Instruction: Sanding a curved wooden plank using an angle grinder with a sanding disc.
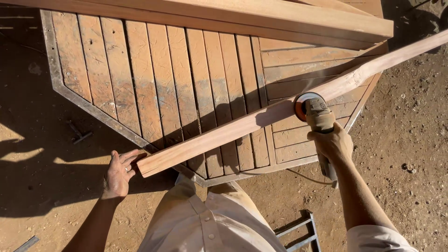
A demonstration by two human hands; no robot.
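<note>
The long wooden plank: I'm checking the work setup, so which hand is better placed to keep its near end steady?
Left. The left hand already lies open against the long wooden plank's near end, while the right hand grips the dusty angle grinder at mid-length.

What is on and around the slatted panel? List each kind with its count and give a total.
Long wooden beams: 2, one sanded, one along the top
Slatted wooden panel with metal rim: 1
Angle grinder: 1, held in the right hand
Metal frame on the ground: 1
Left hand steadies the sanded beam's end.
Total: 5 things
</note>
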